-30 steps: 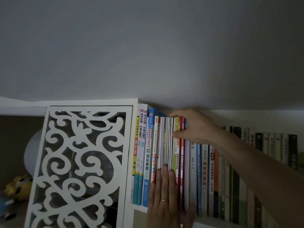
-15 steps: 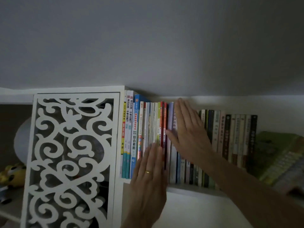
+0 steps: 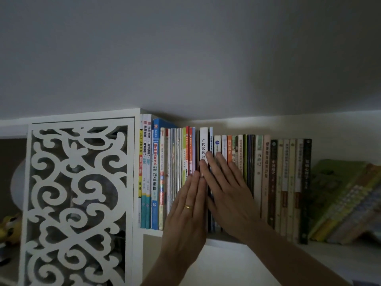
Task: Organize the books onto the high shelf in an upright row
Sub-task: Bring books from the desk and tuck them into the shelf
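Against the books, both hands press flat.

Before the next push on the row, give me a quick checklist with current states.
1. Left hand flat on the spines: ok.
2. Right hand flat on the spines: ok.
3. Upright row standing straight: ok.
4. White book level with neighbours: not ok, it sits proud.
5. Green stack at the right upright: not ok, it leans.
6. Depth behind the books: cannot tell.
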### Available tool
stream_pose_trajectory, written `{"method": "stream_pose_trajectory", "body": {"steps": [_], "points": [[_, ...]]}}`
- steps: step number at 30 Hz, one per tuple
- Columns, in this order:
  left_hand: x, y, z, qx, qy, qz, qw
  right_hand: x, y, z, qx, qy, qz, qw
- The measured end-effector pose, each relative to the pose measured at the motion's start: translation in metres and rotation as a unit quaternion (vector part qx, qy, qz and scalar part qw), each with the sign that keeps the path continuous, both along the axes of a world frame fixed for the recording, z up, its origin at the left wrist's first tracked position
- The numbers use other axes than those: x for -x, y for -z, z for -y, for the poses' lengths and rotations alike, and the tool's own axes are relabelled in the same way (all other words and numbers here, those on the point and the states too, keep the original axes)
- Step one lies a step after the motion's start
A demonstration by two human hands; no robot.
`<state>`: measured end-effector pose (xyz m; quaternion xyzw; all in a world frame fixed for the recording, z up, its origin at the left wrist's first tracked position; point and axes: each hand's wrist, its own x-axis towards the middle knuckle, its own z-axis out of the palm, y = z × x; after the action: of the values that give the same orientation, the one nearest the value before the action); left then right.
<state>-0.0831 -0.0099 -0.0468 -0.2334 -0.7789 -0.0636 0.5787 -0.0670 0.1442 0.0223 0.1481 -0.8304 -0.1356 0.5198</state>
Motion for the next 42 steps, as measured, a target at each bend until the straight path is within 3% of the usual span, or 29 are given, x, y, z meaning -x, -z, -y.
{"method": "stream_pose_trajectory", "body": {"steps": [4, 9, 15, 27, 32, 35, 36, 38, 40, 42], "points": [[-0.006, -0.003, 0.006, 0.019, -0.046, 0.01, 0.999, -0.009, 0.007, -0.017, 0.035, -0.011, -0.005, 0.999], [0.003, -0.004, 0.003, -0.016, -0.029, 0.045, 0.998, -0.005, 0.008, -0.021, -0.013, 0.01, 0.004, 1.0], [-0.032, -0.013, -0.023, -0.022, -0.077, 0.049, 0.996, -0.024, 0.004, -0.039, -0.012, -0.034, 0.021, 0.999], [-0.08, -0.031, -0.241, 0.09, 0.111, -0.021, 0.99, -0.122, 0.028, -0.267, 0.087, 0.081, -0.06, 0.991], [-0.089, -0.034, -0.31, 0.09, 0.084, 0.029, 0.992, -0.153, 0.037, -0.338, 0.144, 0.111, -0.084, 0.98], [-0.094, -0.042, -0.328, 0.061, 0.035, 0.04, 0.997, -0.155, 0.036, -0.37, 0.334, 0.179, -0.104, 0.919], [-0.096, -0.044, -0.332, 0.066, 0.036, 0.024, 0.997, -0.155, 0.035, -0.381, 0.38, 0.229, -0.066, 0.894], [-0.101, -0.046, -0.343, 0.12, 0.073, -0.035, 0.989, -0.156, 0.03, -0.4, 0.476, 0.287, 0.112, 0.824], [-0.102, -0.05, -0.356, 0.189, 0.112, -0.076, 0.973, -0.156, 0.022, -0.408, 0.543, 0.253, 0.251, 0.76], [-0.098, -0.057, -0.367, 0.227, 0.094, -0.058, 0.968, -0.154, 0.014, -0.409, 0.587, 0.167, 0.27, 0.745]]}}
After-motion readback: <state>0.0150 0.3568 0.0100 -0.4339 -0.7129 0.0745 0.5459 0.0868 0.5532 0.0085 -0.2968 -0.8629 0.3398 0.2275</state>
